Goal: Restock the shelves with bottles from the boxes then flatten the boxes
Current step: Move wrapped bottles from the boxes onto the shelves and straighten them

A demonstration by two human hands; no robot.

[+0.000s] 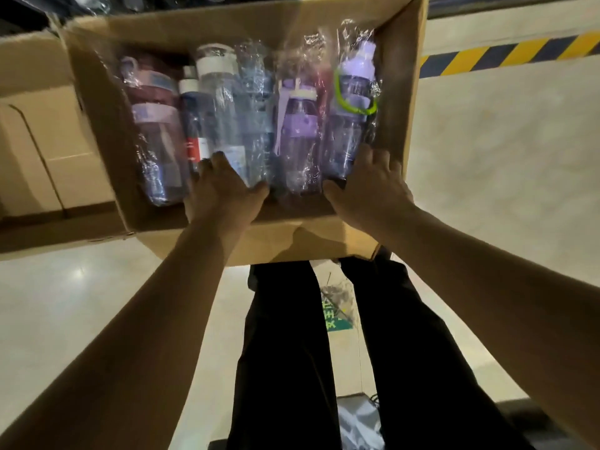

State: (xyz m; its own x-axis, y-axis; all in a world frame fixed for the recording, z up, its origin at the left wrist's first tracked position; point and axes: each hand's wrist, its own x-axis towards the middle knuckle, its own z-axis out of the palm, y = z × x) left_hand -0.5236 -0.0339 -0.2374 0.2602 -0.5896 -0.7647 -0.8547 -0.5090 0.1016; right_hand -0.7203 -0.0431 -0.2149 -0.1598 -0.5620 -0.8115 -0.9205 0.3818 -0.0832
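Inside the cardboard box (399, 92), left hand (224, 193) fingers grip a clear bottle (220, 105), right hand (370, 190) a green-strapped bottle (350, 128).

**Materials and finishes: open carton of bottles**

The box (402, 92) is plain brown cardboard, matt and faintly fibrous. The paler second box (39, 125) is cardboard too. The clear bottle (220, 102), purple bottle (297, 131) and lilac bottle (352, 125) are smooth translucent plastic with opaque plastic lids. Each is sleeved in thin, crinkled, glossy film. The loop (360, 111) on the lilac bottle is glossy green plastic. The floor (503, 157) is a smooth, pale, semi-gloss surface, and its hazard stripe (506, 53) looks flat and matt. The trousers (285, 352) are matt black cloth.
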